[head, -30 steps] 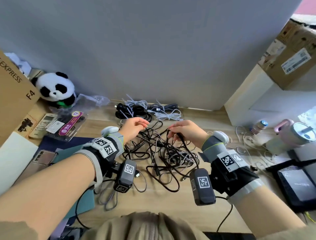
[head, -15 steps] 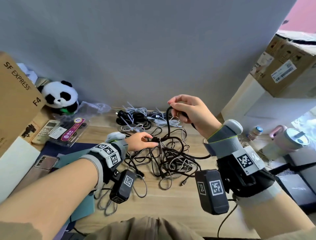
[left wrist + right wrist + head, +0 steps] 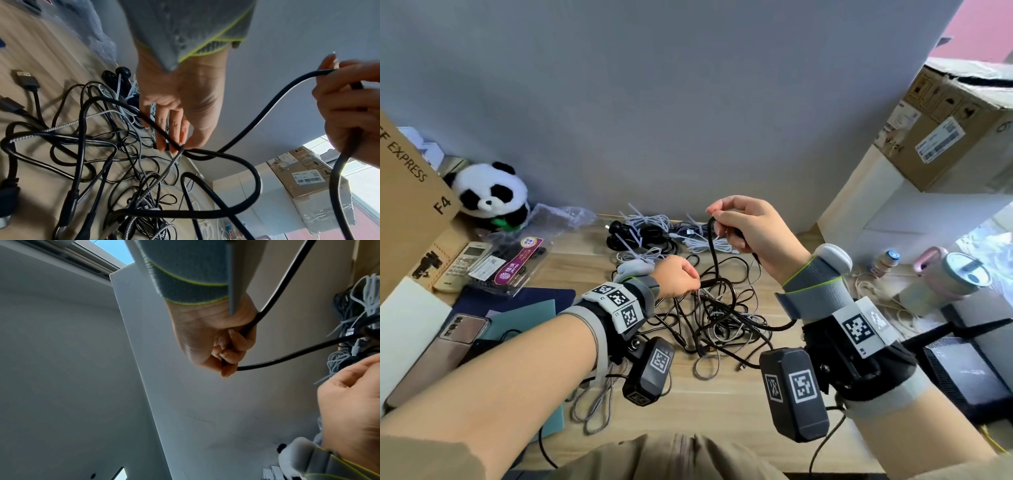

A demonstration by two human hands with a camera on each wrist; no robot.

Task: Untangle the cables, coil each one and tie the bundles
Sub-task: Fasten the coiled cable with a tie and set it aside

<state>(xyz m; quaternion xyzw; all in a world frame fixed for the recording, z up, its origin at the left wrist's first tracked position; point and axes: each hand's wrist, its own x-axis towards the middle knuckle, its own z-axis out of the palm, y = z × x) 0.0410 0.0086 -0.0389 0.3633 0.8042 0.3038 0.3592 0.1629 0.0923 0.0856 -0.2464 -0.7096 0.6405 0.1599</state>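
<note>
Cables lie tangled mid-bench; your right hand grips a stiff black lead raised at 12 o'clock, your left hand pinches its crossing. Hold near the plug; it likely springs back.

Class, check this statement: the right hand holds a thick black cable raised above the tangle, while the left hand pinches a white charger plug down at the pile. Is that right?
Not quite. The left hand pinches a grey braided cable where it crosses the thick black cable, not a white plug; the left wrist view shows it. The right hand does hold the black cable above the tangle.
</note>
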